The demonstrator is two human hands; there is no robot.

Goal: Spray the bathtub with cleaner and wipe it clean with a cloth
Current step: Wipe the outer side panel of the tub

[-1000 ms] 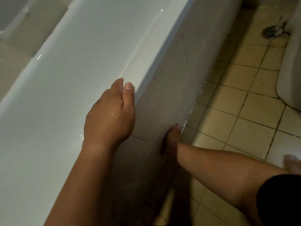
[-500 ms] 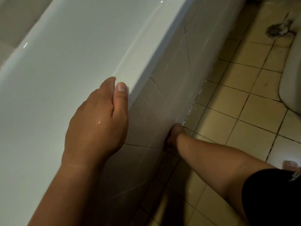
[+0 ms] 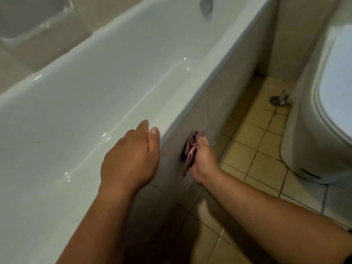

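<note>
Dim, warm light; small glare specks on the bathtub (image 3: 95, 101). Dark shadow at 6 o'clock. Soft blur, edges bowed.

White bathtub (image 3: 99, 79), left hand (image 3: 131, 157) resting on its near rim, right hand (image 3: 203, 161) holding a bunched maroon cloth (image 3: 191, 147) against the tiled side panel (image 3: 219, 96), toilet (image 3: 312, 115) on the right.

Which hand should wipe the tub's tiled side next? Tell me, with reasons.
Right. The right hand grips the cloth against the tiled panel; the left hand rests bare on the bathtub rim.
</note>
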